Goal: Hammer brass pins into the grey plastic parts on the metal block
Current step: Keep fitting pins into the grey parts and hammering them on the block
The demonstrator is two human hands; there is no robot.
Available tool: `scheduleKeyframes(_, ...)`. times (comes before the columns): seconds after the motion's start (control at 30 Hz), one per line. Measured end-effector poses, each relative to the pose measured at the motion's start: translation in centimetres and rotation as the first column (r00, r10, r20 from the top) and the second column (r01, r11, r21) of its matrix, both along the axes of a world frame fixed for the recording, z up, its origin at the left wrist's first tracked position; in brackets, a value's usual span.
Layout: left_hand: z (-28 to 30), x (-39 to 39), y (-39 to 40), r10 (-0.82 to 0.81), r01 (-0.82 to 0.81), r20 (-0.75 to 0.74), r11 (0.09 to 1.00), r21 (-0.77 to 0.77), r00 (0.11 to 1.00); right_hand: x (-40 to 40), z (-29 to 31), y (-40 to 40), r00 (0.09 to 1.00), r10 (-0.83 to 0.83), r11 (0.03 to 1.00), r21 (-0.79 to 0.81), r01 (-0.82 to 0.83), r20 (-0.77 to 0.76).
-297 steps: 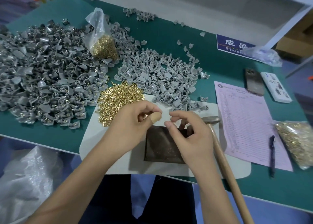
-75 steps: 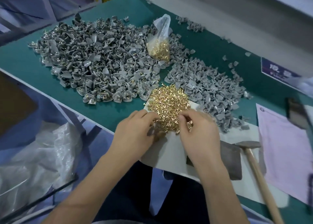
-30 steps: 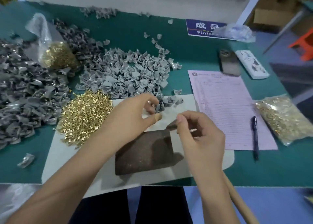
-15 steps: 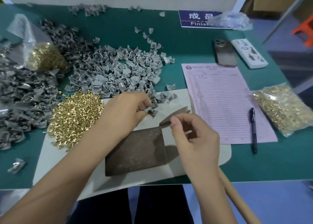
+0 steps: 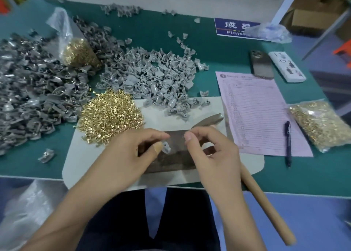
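Left hand (image 5: 131,153): fingers closed on 1 grey plastic part (image 5: 165,146), pinched between thumb and forefinger; a tan bandage wraps the thumb tip.
Grey plastic part: held just above the metal block (image 5: 169,161), near its left half; contact with the block cannot be told.
Right hand (image 5: 210,152): fingers curled, thumb and forefinger tips pressed together; what they pinch is too small to tell. The hand hovers over the right half of the block.
Metal block: dark, flat, lies on a pale mat (image 5: 85,155) at the near table edge, partly hidden by both hands.
Hammer (image 5: 262,199): metal head rests on the mat beyond the right hand; wooden handle runs under the right wrist and past the table edge.
Loose brass pins (image 5: 110,115): 1 heap on the far left corner of the mat.
Unworked grey parts (image 5: 152,75): 1 heap beyond the mat, some spilling onto it.
Second grey heap (image 5: 34,91): at the left, on the green table (image 5: 209,47).
Pink form (image 5: 256,110): right of the mat, with 1 pen (image 5: 288,142) on its right edge.
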State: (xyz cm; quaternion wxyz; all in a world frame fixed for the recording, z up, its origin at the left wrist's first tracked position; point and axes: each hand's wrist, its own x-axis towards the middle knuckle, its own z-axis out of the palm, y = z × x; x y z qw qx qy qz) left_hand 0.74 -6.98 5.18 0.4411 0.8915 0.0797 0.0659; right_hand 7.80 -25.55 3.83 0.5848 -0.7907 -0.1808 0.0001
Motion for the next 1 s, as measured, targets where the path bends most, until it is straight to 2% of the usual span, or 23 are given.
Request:
scheduleKeyframes(0.2, -0.6, 0.0, 0.3, -0.018, 0.02, -0.008, 0.98, 0.2, 1.0, -1.1, -0.1, 0.3, 0.997, 0.058, 0.998, -0.033, -0.056, 0.056)
scheduleKeyframes(0.33, -0.5, -0.8, -0.3, 0.087, -0.098, 0.072, 0.981, 0.169, 0.994, -1.2, -0.2, 0.1, 0.998, 0.054, 0.998, -0.025, -0.053, 0.046)
scheduleKeyframes(0.53, -0.2, -0.8, -2.7, 0.199, -0.193, 0.023, 0.907, 0.375, 0.98, -0.5, -0.4, 0.4, 0.994, 0.037, 0.997, -0.067, -0.03, 0.103)
scheduleKeyframes(0.63, -0.3, -0.7, -2.3, 0.199, -0.199, 0.033, 0.917, 0.347, 0.979, -0.5, -0.5, 0.4, 0.994, 0.054, 0.996, -0.07, -0.047, 0.095)
scheduleKeyframes(0.77, -0.6, -1.4, -0.6, 0.091, -0.094, 0.027, 0.976, 0.197, 0.996, -0.2, -0.4, 0.6, 0.987, 0.121, 0.988, -0.111, -0.11, 0.105)
scheduleKeyframes(0.83, -0.5, -1.5, 0.2, 0.087, -0.09, 0.028, 0.985, 0.144, 0.996, -0.1, -0.1, 1.1, 0.979, 0.153, 0.978, -0.162, -0.13, 0.136)
scheduleKeyframes(1.0, -0.4, -1.5, 0.5, 0.125, -0.126, 0.016, 0.981, 0.148, 0.992, -0.2, 0.4, 2.7, 0.933, 0.273, 0.933, -0.301, -0.197, 0.235)
